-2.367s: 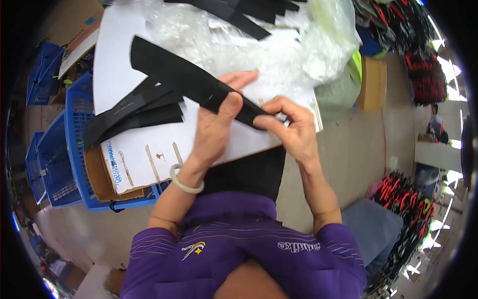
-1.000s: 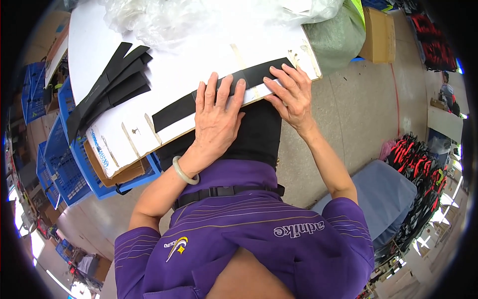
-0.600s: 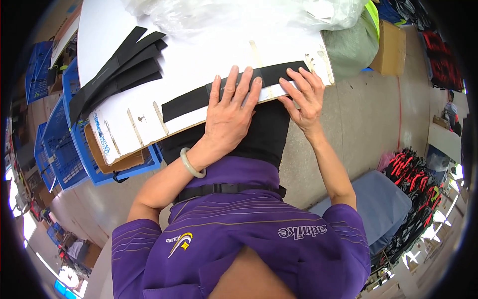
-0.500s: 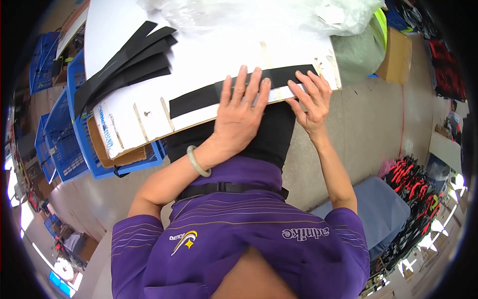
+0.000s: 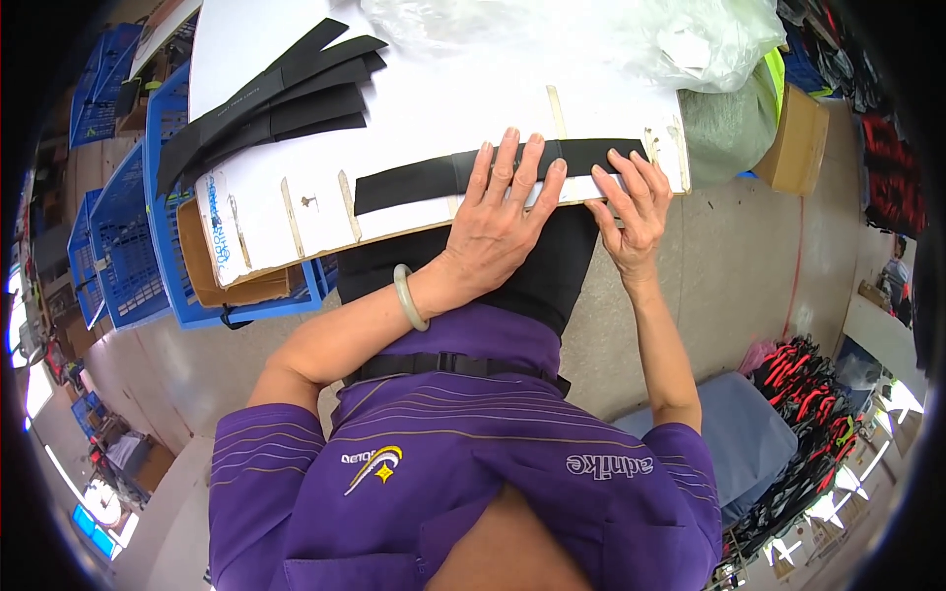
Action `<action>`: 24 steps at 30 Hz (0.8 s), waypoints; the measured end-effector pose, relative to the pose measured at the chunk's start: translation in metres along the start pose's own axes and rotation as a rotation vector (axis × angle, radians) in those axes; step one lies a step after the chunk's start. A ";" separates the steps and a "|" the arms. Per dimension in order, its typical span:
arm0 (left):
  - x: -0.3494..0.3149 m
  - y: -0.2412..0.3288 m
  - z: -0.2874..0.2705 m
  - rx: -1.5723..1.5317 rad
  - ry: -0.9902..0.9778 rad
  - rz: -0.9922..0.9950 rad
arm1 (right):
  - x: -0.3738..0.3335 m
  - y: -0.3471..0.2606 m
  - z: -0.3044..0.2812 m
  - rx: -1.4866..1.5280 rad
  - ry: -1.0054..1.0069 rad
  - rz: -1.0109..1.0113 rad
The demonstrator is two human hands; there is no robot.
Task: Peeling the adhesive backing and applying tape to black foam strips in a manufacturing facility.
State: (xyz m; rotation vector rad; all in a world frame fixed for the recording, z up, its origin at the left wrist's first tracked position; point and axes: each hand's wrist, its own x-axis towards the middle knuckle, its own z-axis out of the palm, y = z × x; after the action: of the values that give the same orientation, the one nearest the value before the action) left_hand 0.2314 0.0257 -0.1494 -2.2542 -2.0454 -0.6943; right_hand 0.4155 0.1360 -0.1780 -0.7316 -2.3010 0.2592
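Note:
A long black fabric strip (image 5: 402, 183) lies flat along the near edge of a white board (image 5: 414, 108). My left hand (image 5: 503, 219) rests on the strip's middle, palm down, fingers stretched out. Just left of those fingers, a greyish, see-through-looking band (image 5: 460, 171) crosses the strip; part of it is hidden under the hand. Over the strip's right end my right hand (image 5: 636, 212) has its fingers apart, the fingertips on the strip and the thumb by the board's edge. A fanned pile of similar black strips (image 5: 286, 98) sits at the board's left.
Clear plastic sheeting (image 5: 591, 44) covers the far side of the board. Blue crates (image 5: 133, 241) and a cardboard box (image 5: 246, 286) stand at the left. To the right are a greenish bag (image 5: 729, 133), a carton (image 5: 796, 143) and a rack of black-and-red items (image 5: 803, 409).
The view has shifted slightly, so board, strips and hands all appear a little farther right. Both hands keep their places on the black strip.

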 end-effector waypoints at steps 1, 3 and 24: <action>0.000 0.000 0.000 0.002 0.001 0.002 | 0.000 0.000 0.000 -0.001 -0.001 0.002; 0.000 0.000 0.000 0.005 0.003 0.002 | -0.001 0.001 0.000 -0.002 -0.002 0.003; 0.002 0.001 -0.004 -0.032 0.014 0.047 | 0.069 -0.054 -0.020 0.028 -0.054 0.014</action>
State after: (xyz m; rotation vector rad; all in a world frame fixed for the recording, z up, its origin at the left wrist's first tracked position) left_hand 0.2311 0.0265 -0.1452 -2.2993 -1.9830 -0.7423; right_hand 0.3646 0.1308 -0.1043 -0.7356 -2.3390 0.3208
